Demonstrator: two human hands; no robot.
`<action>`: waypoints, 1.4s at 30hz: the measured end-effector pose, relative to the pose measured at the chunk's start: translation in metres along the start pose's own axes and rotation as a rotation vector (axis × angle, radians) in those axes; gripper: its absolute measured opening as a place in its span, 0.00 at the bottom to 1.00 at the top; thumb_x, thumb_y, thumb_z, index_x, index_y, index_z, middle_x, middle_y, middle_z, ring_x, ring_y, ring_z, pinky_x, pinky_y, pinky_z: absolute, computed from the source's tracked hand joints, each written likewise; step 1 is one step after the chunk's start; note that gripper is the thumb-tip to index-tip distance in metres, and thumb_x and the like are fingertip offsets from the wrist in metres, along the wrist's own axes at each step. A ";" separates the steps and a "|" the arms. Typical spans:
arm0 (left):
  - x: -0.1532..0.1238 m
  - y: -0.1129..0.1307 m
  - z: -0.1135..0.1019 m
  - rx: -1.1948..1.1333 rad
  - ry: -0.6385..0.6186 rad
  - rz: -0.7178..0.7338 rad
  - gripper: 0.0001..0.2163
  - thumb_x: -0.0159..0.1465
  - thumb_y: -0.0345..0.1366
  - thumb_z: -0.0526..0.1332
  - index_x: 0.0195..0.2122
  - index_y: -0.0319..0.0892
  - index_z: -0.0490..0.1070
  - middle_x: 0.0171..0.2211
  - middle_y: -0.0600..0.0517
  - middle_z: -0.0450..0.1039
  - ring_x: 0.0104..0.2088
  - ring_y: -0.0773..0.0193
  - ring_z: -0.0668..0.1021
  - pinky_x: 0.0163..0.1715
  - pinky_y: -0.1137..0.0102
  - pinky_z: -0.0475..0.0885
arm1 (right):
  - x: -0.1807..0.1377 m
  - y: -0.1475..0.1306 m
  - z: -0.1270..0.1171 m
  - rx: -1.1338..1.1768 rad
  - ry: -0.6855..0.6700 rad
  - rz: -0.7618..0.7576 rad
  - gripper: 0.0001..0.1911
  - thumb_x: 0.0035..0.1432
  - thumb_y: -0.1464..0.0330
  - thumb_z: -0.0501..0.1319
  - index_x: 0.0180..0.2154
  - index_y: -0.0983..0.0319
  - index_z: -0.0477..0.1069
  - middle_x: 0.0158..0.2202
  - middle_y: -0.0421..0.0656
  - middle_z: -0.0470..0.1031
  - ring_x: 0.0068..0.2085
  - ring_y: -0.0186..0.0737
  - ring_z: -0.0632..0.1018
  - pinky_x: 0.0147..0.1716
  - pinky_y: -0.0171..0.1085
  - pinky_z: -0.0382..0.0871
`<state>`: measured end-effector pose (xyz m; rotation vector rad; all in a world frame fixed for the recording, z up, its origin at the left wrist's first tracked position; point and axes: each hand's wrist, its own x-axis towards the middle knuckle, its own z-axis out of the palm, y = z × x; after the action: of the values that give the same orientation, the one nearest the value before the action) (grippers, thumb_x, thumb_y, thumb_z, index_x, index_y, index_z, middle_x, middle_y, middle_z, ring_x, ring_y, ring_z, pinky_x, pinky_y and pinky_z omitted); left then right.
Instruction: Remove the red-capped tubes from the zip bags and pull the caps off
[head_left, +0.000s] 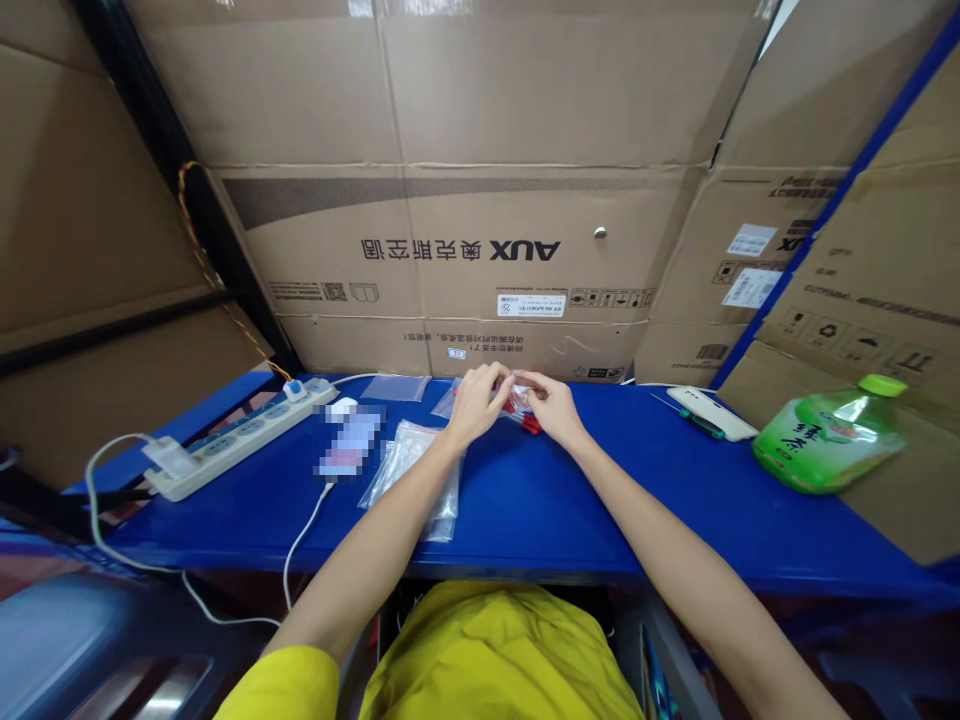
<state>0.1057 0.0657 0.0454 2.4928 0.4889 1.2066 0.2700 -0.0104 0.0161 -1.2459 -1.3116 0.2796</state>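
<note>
Carton [450,210]: printed "AUX", plus Chinese characters. Bottle [825,440]: green, Chinese lettering. Bag [519,398]: clear, with red pieces [531,424], between the fingertips. Left hand [480,402], right hand [553,408]: fingertips close together, pinching bag.

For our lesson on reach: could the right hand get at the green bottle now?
Probably yes, if the right hand lets go of the plastic bag: only bare tabletop, a flat white object and a tool lie toward the bottle.
</note>
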 end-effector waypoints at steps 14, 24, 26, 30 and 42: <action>0.001 -0.024 -0.013 0.016 -0.209 0.047 0.28 0.66 0.55 0.62 0.61 0.45 0.66 0.54 0.43 0.74 0.53 0.50 0.74 0.55 0.59 0.66 | 0.008 0.006 -0.012 0.454 0.097 0.243 0.30 0.43 0.59 0.76 0.49 0.60 0.78 0.48 0.50 0.83 0.49 0.50 0.83 0.48 0.45 0.78; -0.004 -0.044 0.005 -0.051 -0.270 0.036 0.19 0.70 0.55 0.56 0.37 0.42 0.70 0.39 0.47 0.71 0.39 0.56 0.74 0.43 0.66 0.66 | 0.005 0.007 -0.020 -0.040 0.044 -0.025 0.15 0.50 0.66 0.69 0.42 0.58 0.82 0.51 0.48 0.78 0.46 0.45 0.80 0.48 0.44 0.76; -0.005 -0.046 0.008 -0.046 -0.271 0.036 0.19 0.71 0.55 0.55 0.36 0.43 0.69 0.38 0.47 0.71 0.39 0.57 0.74 0.42 0.67 0.65 | 0.005 0.006 -0.022 -0.072 0.017 -0.051 0.15 0.51 0.67 0.68 0.43 0.58 0.82 0.47 0.47 0.80 0.44 0.45 0.80 0.49 0.46 0.75; -0.007 -0.045 0.011 -0.047 -0.264 0.012 0.19 0.71 0.55 0.54 0.36 0.43 0.68 0.36 0.47 0.74 0.37 0.56 0.75 0.39 0.67 0.64 | 0.004 0.000 -0.022 0.094 -0.051 0.020 0.17 0.54 0.61 0.69 0.45 0.59 0.81 0.42 0.46 0.83 0.43 0.47 0.82 0.50 0.48 0.76; -0.009 -0.048 0.015 -0.080 -0.248 -0.030 0.18 0.70 0.55 0.57 0.35 0.44 0.68 0.32 0.49 0.73 0.33 0.57 0.74 0.35 0.68 0.61 | 0.002 -0.015 -0.027 0.168 -0.157 0.142 0.17 0.52 0.59 0.71 0.43 0.58 0.82 0.43 0.45 0.84 0.44 0.48 0.82 0.46 0.45 0.76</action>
<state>0.1042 0.1020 0.0098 2.5105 0.4024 0.8708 0.2855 -0.0287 0.0357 -1.1947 -1.3058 0.5874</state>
